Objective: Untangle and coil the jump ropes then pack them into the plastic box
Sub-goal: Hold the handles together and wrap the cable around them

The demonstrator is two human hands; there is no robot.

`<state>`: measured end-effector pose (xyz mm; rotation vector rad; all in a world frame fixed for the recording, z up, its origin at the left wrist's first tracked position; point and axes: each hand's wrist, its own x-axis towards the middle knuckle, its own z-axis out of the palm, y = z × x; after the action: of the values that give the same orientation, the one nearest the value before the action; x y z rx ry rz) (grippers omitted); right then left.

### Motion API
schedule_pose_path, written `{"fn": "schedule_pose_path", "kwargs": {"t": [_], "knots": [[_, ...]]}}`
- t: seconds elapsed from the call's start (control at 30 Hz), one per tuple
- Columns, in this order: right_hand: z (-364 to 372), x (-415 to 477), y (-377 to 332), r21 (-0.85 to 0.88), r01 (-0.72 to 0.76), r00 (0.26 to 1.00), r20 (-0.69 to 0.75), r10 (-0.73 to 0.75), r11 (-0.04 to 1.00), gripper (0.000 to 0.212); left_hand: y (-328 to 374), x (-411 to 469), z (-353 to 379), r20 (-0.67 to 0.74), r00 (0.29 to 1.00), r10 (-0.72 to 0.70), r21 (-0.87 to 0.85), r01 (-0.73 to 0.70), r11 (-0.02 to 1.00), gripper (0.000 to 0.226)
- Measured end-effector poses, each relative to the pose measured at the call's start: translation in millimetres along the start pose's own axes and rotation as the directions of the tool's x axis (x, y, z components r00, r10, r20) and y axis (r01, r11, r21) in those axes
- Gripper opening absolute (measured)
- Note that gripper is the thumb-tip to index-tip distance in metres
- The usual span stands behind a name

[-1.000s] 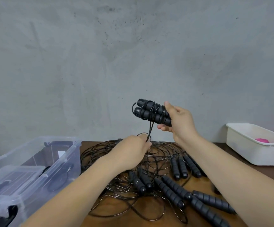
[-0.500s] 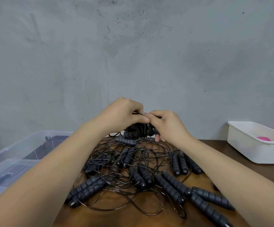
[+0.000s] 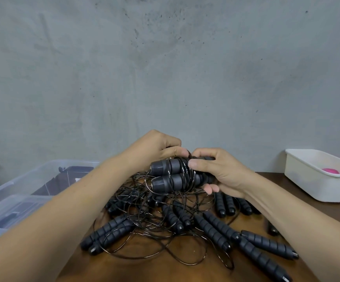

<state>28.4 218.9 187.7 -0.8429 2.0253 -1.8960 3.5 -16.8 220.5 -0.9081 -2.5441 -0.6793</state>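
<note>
Two handles gripped; box L edge.

dark grey ribbed jump-rope handles: matt, rubbery or foam-like grip sleeves, and the held pair shows smoother, hard plastic end caps with a slight sheen; thin black rope cords: glossy, smooth, wire-like under a slick coating. brown wooden table top: smooth, polished to a low gloss, grain visible; clear plastic storage box: smooth, translucent, faintly shiny; white rectangular plastic tub: smooth, satin finish. grey wall: concrete-like, matt, mottled and pitted.
</note>
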Motion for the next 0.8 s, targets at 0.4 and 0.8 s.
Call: {"fn": "schedule_pose_path", "kwargs": {"t": [0.4, 0.8], "knots": [[-8, -2, -17, 0.177, 0.156, 0.957, -0.271, -0.105, 0.972, 0.038, 2, -47, 74, 0.150, 0.972, -0.183, -0.162, 0.207, 0.965, 0.029], [-23, 20, 10, -0.287, 0.171, 0.737, -0.598, -0.316, 0.942, 0.029, 28, -81, 78, 0.169, 0.936, -0.308, -0.439, 0.351, 0.827, 0.041]]}}
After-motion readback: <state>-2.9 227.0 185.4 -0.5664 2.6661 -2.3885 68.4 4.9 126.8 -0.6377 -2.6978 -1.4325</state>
